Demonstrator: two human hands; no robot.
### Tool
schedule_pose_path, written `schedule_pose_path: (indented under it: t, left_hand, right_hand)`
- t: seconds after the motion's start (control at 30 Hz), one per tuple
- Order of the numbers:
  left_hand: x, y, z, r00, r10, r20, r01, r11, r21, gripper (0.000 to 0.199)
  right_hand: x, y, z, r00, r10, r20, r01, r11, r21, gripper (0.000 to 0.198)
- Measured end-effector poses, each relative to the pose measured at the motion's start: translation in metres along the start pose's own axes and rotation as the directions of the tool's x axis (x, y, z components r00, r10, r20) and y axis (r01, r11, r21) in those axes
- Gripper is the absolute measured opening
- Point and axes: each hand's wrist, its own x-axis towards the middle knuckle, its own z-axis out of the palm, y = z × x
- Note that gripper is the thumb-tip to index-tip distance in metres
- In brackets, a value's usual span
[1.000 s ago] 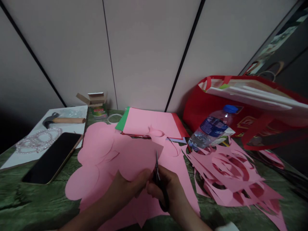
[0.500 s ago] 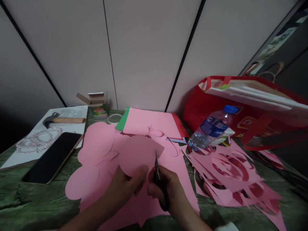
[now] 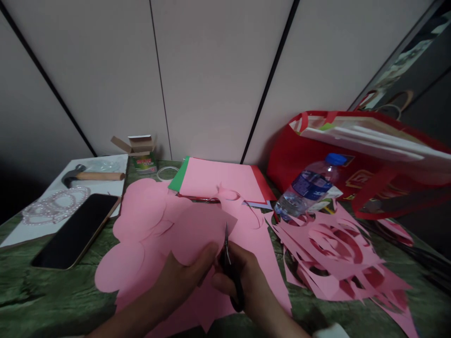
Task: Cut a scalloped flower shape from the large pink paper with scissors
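My left hand [image 3: 186, 277] pinches the lower edge of a pink paper piece [image 3: 200, 227], rounded on the left with a pointed corner on the right. In my right hand [image 3: 243, 277] is a pair of scissors [image 3: 229, 270] with dark handles, its fingers wrapped round them. The blades point up and meet the right part of the paper. Whether the blades are apart is hard to make out. Beneath both hands lie larger pink sheets [image 3: 260, 263]. Cut pink rounds [image 3: 120, 266] overlap to the left.
Pink offcuts [image 3: 338, 258] pile up at right, beside a tilted water bottle [image 3: 310, 183] and a red bag [image 3: 289, 145]. Coloured paper [image 3: 221, 176] lies at the back. On the left are a phone [image 3: 77, 232], a hammer [image 3: 102, 176], bead strings [image 3: 58, 204] and a small box [image 3: 144, 159].
The held paper has dipped slightly and tipped, so its round face looks flatter. Both hands and the scissors have shifted a little down and left.
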Motion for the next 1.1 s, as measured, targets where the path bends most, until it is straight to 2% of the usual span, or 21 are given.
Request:
schedule_pose_path:
  t: [0.2, 0.5, 0.67, 0.87, 1.1]
  left_hand:
    - [-0.0013, 0.0012, 0.0004, 0.999, -0.045, 0.029, 0.045, 0.999, 0.004, 0.033]
    - [-0.0027, 0.004, 0.0004, 0.997, -0.076, 0.0, 0.076, 0.997, -0.008, 0.033]
    - [-0.0014, 0.002, -0.0003, 1.0, -0.016, 0.027, 0.016, 1.0, -0.013, 0.036]
    - [-0.0002, -0.0004, -0.0017, 1.0, -0.021, 0.016, 0.02, 0.999, 0.028, 0.037]
    - [0.001, -0.0005, -0.0024, 0.999, 0.027, 0.034, -0.027, 1.0, -0.006, 0.038]
  right_hand:
    - [0.0008, -0.0001, 0.0007, 1.0, 0.002, 0.0, -0.002, 0.998, 0.057, 0.043]
    - [-0.0002, 0.0023, -0.0004, 0.999, -0.032, -0.015, 0.032, 0.999, -0.003, 0.045]
    - [-0.0005, 0.0034, 0.0007, 0.998, -0.02, -0.056, 0.019, 1.0, -0.02, 0.044]
    - [0.0, 0.0045, 0.0001, 0.998, 0.009, -0.06, -0.009, 1.0, -0.002, 0.041]
    - [-0.0004, 0.0053, 0.0001, 0.995, 0.061, -0.076, -0.061, 0.998, 0.003, 0.04]
